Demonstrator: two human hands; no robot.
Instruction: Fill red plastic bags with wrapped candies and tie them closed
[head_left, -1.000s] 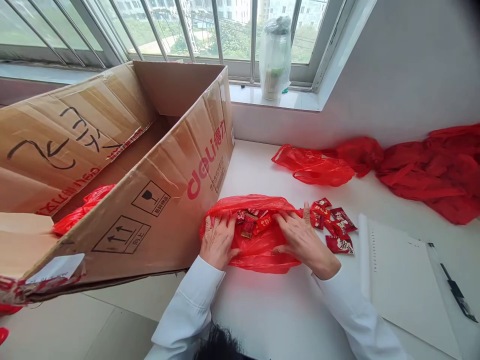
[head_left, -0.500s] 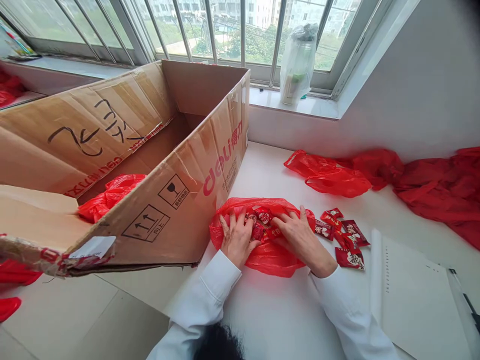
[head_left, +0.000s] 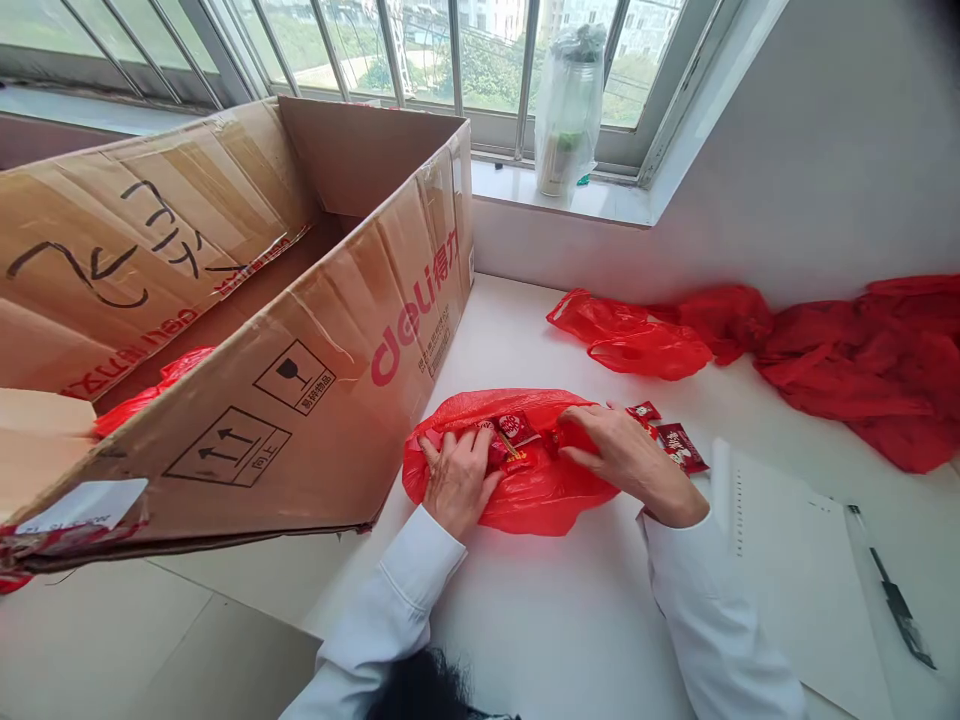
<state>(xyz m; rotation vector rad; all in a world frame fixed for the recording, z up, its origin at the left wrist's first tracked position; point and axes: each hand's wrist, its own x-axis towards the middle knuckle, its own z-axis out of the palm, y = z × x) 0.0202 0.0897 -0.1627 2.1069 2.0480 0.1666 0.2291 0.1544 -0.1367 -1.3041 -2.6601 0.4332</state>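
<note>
Both forearms, in white sleeves, reach forward over the white table (head_left: pixel 570 620) and meet at a red plastic bag (head_left: pixel 525 490) lying flat on it. The left hand (head_left: pixel 454 478) lies palm down on the bag's near-left part, fingers spread and slightly curled, pressing the film rather than closing on anything. The right hand (head_left: pixel 626 458) comes in from the right with its fingers bent, pinching the bag's upper right rim by the mouth. Between the 2 hands, small red candy packets (head_left: pixel 510 442) show inside the bag; their print is too small to read. Just beyond the right hand, a few loose packets (head_left: pixel 679 444) lie on the table, touching or nearly touching its knuckles. Right of the right forearm lies a white notebook (head_left: pixel 795 560), with a black pen (head_left: pixel 896 600) at its far side. Close to the left of the left hand stands a big cardboard box (head_left: pixel 300 380), open at the top, printed "deli" in red with arrow and glass symbols, leaving little room that side. Well ahead of the hands lies another red bag (head_left: pixel 637 340) near the wall; bare tabletop stays open toward the person.
</note>
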